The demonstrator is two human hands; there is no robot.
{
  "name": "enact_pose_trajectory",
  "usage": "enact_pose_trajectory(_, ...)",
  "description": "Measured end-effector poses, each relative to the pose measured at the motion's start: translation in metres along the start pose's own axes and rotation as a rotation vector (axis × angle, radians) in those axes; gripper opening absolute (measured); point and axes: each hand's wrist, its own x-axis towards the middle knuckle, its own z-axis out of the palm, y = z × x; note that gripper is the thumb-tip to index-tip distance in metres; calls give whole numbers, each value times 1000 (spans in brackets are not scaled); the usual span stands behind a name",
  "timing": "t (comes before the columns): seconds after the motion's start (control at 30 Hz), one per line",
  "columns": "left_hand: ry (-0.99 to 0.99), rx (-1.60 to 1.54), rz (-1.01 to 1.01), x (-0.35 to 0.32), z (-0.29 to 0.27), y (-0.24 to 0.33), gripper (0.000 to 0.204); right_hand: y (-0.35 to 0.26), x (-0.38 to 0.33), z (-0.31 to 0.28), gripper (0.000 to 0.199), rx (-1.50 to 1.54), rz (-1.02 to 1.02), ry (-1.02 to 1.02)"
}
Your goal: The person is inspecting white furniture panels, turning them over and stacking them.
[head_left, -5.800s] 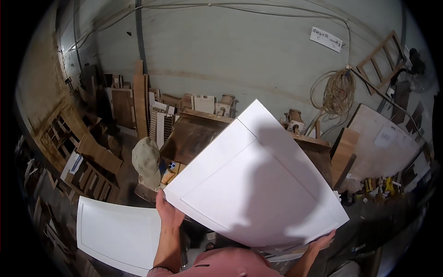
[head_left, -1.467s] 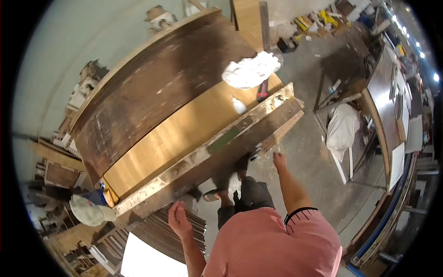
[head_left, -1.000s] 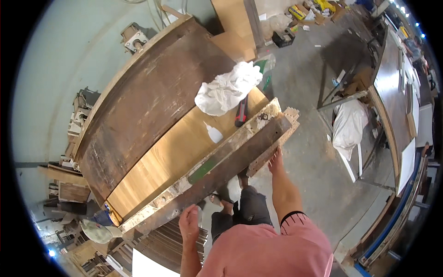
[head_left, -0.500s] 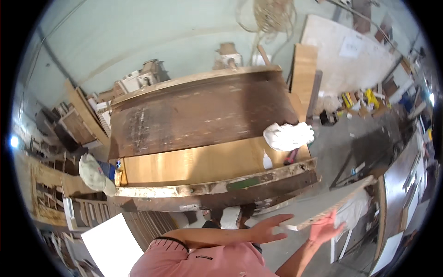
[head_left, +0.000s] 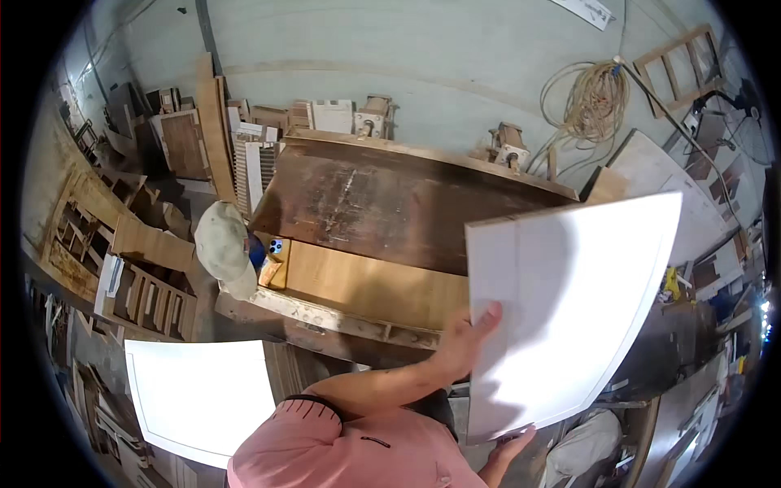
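A large white panel (head_left: 561, 301) with one curved edge stands tilted in front of me on the right, its white face toward me. My left hand (head_left: 462, 346) is closed on its left edge, the thumb lying on the white face and the fingers behind. Under the lower edge is my right hand (head_left: 511, 450), partly hidden by the panel and supporting it. Beyond lies a brown, scuffed workbench (head_left: 366, 203) with a light wooden board (head_left: 366, 289) along its near side; the panel covers their right part.
A pale cap (head_left: 221, 244) sits at the bench's left end beside a phone (head_left: 277, 246). Another white panel (head_left: 199, 394) lies at my left. Wooden frames (head_left: 154, 301) and planks (head_left: 213, 130) stand around the left side. Coiled hose (head_left: 594, 106) hangs on the wall.
The panel, seen almost edge-on before, is now raised and turned with its white face toward me. My left hand has taken hold of its left edge. The view has swung left.
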Motion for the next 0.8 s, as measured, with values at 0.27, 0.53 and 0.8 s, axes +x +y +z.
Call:
enact_pose_trajectory(0.27, 79, -442, 418, 38, -149, 99, 63, -58, 53, 106, 55, -293, -242, 4)
enact_pose_trajectory(0.53, 638, 240, -191, 30, -343, 111, 69, -81, 200, 236, 27, -641, -304, -387)
enact_pose_trajectory(0.8, 656, 661, -263, 94, -435, 70, 59, -27, 261, 419, 36, -783, -98, -621)
